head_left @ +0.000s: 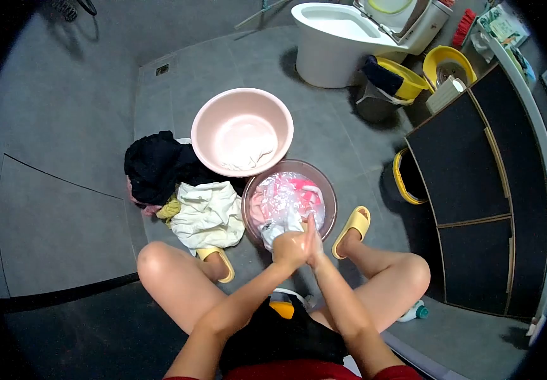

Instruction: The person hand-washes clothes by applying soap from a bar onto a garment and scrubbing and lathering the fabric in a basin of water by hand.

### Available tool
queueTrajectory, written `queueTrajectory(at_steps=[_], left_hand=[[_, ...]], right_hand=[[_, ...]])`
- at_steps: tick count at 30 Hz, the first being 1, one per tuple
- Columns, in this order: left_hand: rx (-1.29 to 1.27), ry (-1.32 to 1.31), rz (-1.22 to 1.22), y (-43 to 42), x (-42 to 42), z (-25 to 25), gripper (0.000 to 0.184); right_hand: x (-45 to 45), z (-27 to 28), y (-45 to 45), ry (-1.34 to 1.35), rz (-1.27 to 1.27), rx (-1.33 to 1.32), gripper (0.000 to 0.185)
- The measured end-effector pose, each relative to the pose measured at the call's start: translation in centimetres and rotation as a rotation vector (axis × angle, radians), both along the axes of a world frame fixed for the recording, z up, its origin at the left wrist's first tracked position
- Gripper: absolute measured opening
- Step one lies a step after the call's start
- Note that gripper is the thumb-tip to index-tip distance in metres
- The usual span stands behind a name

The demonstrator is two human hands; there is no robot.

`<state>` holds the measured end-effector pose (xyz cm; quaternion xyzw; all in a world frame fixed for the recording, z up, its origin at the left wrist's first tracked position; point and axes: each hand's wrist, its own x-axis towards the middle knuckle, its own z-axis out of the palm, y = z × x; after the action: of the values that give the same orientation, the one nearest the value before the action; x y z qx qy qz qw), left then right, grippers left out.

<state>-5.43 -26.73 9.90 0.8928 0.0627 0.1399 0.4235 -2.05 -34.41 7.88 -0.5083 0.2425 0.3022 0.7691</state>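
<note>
A brown-rimmed basin (331,196) on the floor holds soapy water with pink cloth (257,208) in it. At its near edge my left hand (291,248) is closed on a white cloth (281,227). Pressed against it on the right is my right hand (314,244), its fingers extended upward and partly hidden; whether it also grips the cloth is unclear. Behind the basin stands a larger pale pink basin (200,126) with a small white cloth (248,158) at its bottom.
Left of the basins lie black clothes (159,161) and a cream cloth (207,215). A toilet (327,54), a yellow-rimmed bin (406,79) and a dark cabinet (463,164) stand behind and right. My feet in yellow slippers (357,220) flank the basin. A bottle (414,313) lies right.
</note>
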Motion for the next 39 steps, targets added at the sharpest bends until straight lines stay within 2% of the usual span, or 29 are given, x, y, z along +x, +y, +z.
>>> queueTrajectory(at_steps=[1,2,5,8,9,11,12,13,14,15,16,18,19,21,22,24,26,27,28,30,31,33,36,37,38,39], left_hand=[[0.078,-0.061,-0.090,-0.2,-0.2,0.1,0.033],[-0.032,-0.104,-0.079,-0.3,-0.2,0.5,0.034],[-0.015,-0.076,-0.013,1.1,0.6,-0.2,0.041],[-0.002,0.049,0.284,3.1,2.5,-2.5,0.041],[-0.016,0.073,0.290,2.8,2.3,-2.9,0.040],[-0.037,0.116,0.299,2.6,2.1,-3.1,0.039],[-0.021,0.040,0.169,2.1,1.7,-2.6,0.038],[-0.006,-0.034,0.043,1.1,0.7,-2.0,0.036],[0.007,-0.105,-0.084,0.5,-0.1,-1.3,0.035],[-0.042,-0.074,-0.104,0.4,-0.2,-0.5,0.029],[0.007,-0.079,-0.078,1.0,0.2,-1.4,0.028],[0.102,-0.085,-0.031,3.1,1.5,-4.9,0.025],[-0.045,-0.054,0.146,4.0,1.9,-6.6,0.024],[-0.040,0.072,0.394,5.9,2.6,-4.7,0.028],[0.222,0.094,0.403,7.1,2.9,-5.3,0.023],[0.125,-0.257,0.340,7.9,3.3,-5.2,0.020],[-0.376,-0.050,0.121,5.6,1.9,-4.7,0.027],[-0.507,-0.093,-0.047,4.3,1.2,-4.4,0.035],[-0.552,-0.087,-0.167,3.2,0.6,-4.1,0.042],[-0.198,-0.179,-0.224,2.4,-0.1,-3.2,0.047],[-0.260,-0.125,-0.194,2.4,-0.3,-3.5,0.048],[-0.384,-0.022,-0.131,2.6,-0.4,-4.3,0.051],[-0.728,0.181,0.006,4.5,-1.0,-5.6,0.050],[-0.846,0.242,0.037,5.2,-1.2,-8.7,0.043],[-1.141,0.222,0.077,5.8,-1.3,-8.8,0.040],[-1.435,0.193,0.117,6.3,-1.3,-8.9,0.037]], right_hand=[[-0.2,0.6,0.0,0.021,0.034,0.001,0.052],[-0.5,1.2,0.0,0.042,0.065,0.003,0.053],[-1.0,2.0,0.4,0.088,0.163,0.012,0.056],[-2.2,-0.8,1.6,-0.394,0.133,-0.281,0.059],[-2.3,0.0,1.4,-0.445,0.187,-0.266,0.062],[-2.3,-2.6,1.0,-0.357,0.102,-0.210,0.059],[-1.9,-3.3,1.0,-0.318,0.060,-0.178,0.058],[-1.3,-3.8,0.2,-0.141,0.049,-0.090,0.050],[-0.2,-4.4,0.0,0.123,-0.169,0.178,0.043],[0.1,-4.8,-0.3,0.165,-0.060,0.218,0.043],[0.1,-5.4,-0.5,0.206,0.046,0.258,0.042],[-0.9,-3.4,0.9,0.092,0.005,0.130,0.042],[-1.2,-2.1,1.4,0.033,-0.008,0.061,0.042],[-1.1,-0.4,0.8,0.130,-0.048,0.163,0.040],[-0.8,-0.1,0.5,0.178,-0.067,0.214,0.038],[0.0,-1.1,0.1,0.155,-0.132,0.321,0.034],[1.0,-1.9,-0.1,0.173,-0.196,0.364,0.034],[1.3,-2.2,-0.2,0.189,-0.255,0.405,0.034],[1.5,-2.6,-0.2,0.155,-0.249,0.435,0.034],[1.5,-2.0,0.1,0.094,-0.237,0.494,0.034],[2.0,-1.6,-0.3,0.273,-0.188,0.609,0.032],[1.8,-2.1,0.2,0.238,-0.244,0.567,0.030],[1.5,-2.5,1.9,0.207,-0.396,0.560,0.025],[1.6,-3.7,2.0,0.218,-0.409,0.604,0.024],[1.6,-3.6,2.4,0.231,-0.419,0.650,0.024],[1.4,-3.4,2.6,0.192,-0.301,0.619,0.025]])
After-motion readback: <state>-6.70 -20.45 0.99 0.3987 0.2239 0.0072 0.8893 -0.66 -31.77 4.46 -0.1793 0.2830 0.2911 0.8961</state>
